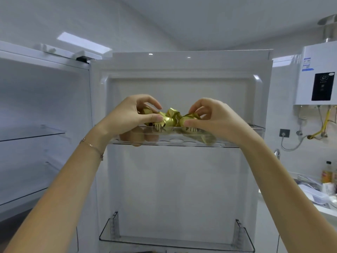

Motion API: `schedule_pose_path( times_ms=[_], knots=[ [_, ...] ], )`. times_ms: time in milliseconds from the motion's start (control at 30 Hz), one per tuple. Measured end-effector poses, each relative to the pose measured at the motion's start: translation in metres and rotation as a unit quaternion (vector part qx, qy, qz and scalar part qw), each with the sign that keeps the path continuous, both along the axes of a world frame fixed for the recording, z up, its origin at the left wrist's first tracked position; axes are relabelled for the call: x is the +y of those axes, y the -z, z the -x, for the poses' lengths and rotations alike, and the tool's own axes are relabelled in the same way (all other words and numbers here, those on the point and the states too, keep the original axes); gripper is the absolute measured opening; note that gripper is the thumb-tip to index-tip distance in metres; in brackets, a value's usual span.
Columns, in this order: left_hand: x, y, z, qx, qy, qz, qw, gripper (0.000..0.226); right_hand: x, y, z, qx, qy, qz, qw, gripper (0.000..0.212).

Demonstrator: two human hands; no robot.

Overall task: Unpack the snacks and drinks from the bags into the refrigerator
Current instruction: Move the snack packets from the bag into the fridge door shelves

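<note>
Pinching gold-foil snacks (171,117): left hand (131,115), right hand (209,119), at door tray (228,143); count unclear.

A white ceiling (182,19) carries a bright rectangular light panel (83,42). On the white wall (284,88) hangs a white boxy water heater with a black panel (307,83), a silver flue pipe (329,31) above, yellow hoses (327,116) and a grey socket (284,132) below. A white surface (328,212) holds clear plastic boxes (317,195).

view: head | worn, wide-angle | faces forward, level, onto inner side of open refrigerator door (182,179) | range: near
</note>
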State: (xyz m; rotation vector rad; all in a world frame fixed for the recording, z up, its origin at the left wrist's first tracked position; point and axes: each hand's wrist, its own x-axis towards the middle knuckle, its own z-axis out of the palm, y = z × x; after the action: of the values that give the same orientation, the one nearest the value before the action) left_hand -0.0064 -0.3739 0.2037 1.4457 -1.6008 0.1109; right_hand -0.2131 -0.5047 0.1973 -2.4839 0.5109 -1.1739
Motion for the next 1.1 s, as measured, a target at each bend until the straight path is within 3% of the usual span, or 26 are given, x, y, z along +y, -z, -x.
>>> schedule_pose_path(
  times_ms=[200,533,633,767,867,967,1100],
  knots=[
    [0.000,0.002,0.004,-0.034,0.013,-0.029,0.999,0.029,0.001,0.002,-0.006,0.030,0.031,0.039,0.998,0.014],
    [0.007,-0.003,0.003,-0.029,0.029,-0.101,0.994,0.014,0.008,0.009,-0.008,0.087,0.133,0.117,0.980,0.032],
    [0.007,0.005,0.009,-0.037,0.004,-0.050,0.998,0.019,0.015,0.014,-0.005,0.053,0.148,0.136,0.978,0.037],
    [0.009,0.020,0.023,-0.085,-0.051,0.054,0.994,0.049,0.023,0.025,0.002,-0.022,0.152,0.176,0.972,0.049],
    [0.007,0.030,0.035,-0.164,-0.133,0.112,0.971,0.059,0.025,0.034,0.012,-0.065,0.161,0.204,0.964,0.061],
    [0.003,0.040,0.050,-0.228,-0.198,0.111,0.947,0.072,0.029,0.042,0.028,-0.084,0.191,0.213,0.954,0.065],
    [-0.014,0.055,0.071,-0.276,-0.195,0.084,0.937,0.077,0.031,0.057,0.060,-0.069,0.244,0.214,0.944,0.072]
  ],
)
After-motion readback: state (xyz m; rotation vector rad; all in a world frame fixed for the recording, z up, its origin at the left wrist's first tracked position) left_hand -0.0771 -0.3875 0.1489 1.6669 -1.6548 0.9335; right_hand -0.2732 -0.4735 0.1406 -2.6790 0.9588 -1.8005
